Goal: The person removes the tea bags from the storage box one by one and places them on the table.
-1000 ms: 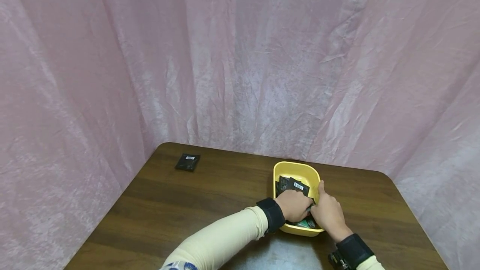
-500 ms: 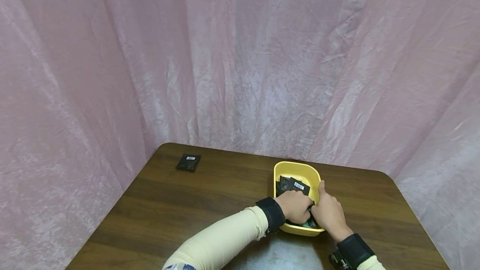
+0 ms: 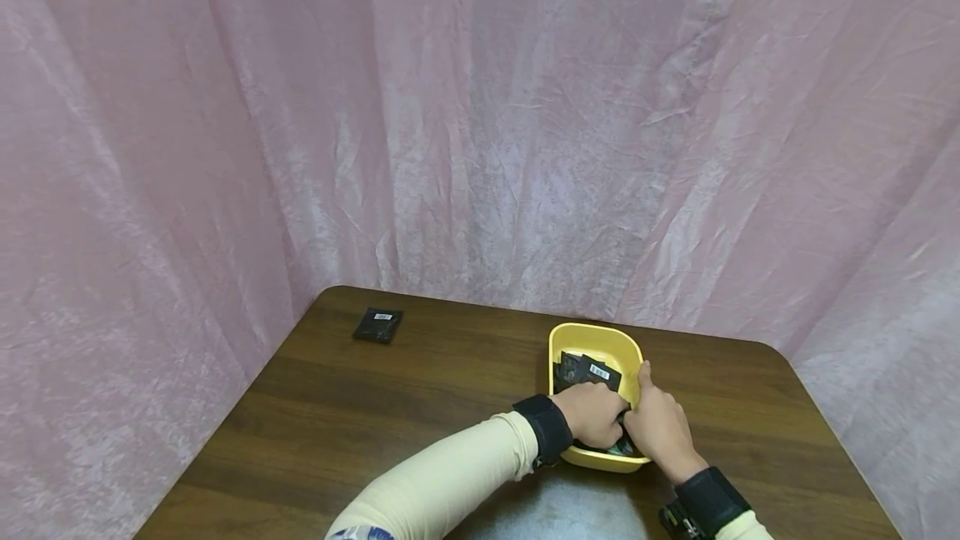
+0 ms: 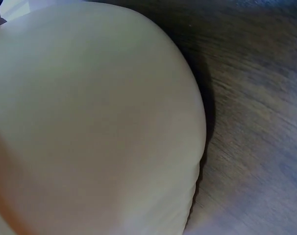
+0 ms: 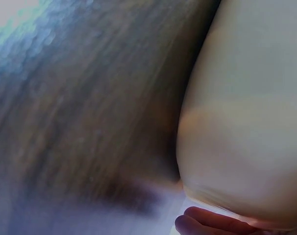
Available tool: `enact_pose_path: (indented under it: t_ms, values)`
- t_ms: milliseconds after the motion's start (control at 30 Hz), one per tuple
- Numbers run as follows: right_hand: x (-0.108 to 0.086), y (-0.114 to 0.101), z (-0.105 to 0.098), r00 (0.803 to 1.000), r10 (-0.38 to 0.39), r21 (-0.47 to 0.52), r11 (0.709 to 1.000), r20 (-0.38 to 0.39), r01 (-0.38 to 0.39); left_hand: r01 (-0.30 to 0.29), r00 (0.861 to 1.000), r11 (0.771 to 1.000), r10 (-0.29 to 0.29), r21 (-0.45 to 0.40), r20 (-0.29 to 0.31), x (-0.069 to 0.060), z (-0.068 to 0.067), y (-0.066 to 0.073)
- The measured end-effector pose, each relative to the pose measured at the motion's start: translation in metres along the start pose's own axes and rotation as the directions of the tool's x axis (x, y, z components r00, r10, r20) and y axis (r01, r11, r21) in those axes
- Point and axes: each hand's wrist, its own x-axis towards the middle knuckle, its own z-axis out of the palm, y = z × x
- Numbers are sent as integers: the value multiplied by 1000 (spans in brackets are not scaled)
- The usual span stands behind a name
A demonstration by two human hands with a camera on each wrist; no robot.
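In the head view, my left hand reaches down into a yellow plastic bin from the left. Its fingertips are hidden among black packets with white barcode labels, so what they hold cannot be seen. A bit of green shows beside the hand, low in the bin. My right hand grips the bin's right wall, one digit inside and another pointing forward along the rim. The left wrist view is mostly filled by the hand's blurred underside; the right wrist view shows the palm side and some fingertips.
A single black packet with a white label lies at the far left of the brown wooden table. Pink velvety curtains hang behind and on both sides of the table. Light glares on the table's near edge.
Less green shows by the left hand than one second ago, and the packets there lie slightly differently. The right hand and the bin stay nearly in place.
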Motion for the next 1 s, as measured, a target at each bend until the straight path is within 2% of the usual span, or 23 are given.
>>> enact_pose_path:
  t_ms: [167, 267, 333, 433, 633, 767, 867, 1000]
  values:
    - [0, -1, 0, 1000, 5, 3, 1000, 11, -5, 1, 1000, 999, 0, -46, 24, -1, -4, 1]
    - [0, -1, 0, 1000, 9, 3, 1000, 15, -9, 16, 999, 999, -14, -50, 36, -4, -11, 2]
    - [0, -2, -1, 1000, 12, 2, 1000, 16, -12, 21, 999, 1000, -21, -11, 25, -6, -16, 3]
    - [0, -4, -2, 1000, 9, -6, 1000, 9, -9, 18, 1000, 994, -18, 105, -5, -10, -21, 6]
    - [0, -4, -2, 1000, 9, -14, 1000, 8, -9, 12, 995, 956, 17, 293, -98, -17, -26, 9]
    - [0, -4, -2, 1000, 13, -7, 1000, 17, -13, 6, 978, 913, 80, 408, -194, -24, -31, 10]
    - [-1, -3, -2, 1000, 14, -2, 1000, 19, -14, 12, 966, 889, 108, 458, -235, -31, -38, 10]
    - [-1, 0, -3, 999, 28, 12, 1000, 29, -28, 14, 963, 873, 120, 487, -243, -41, -47, 10]
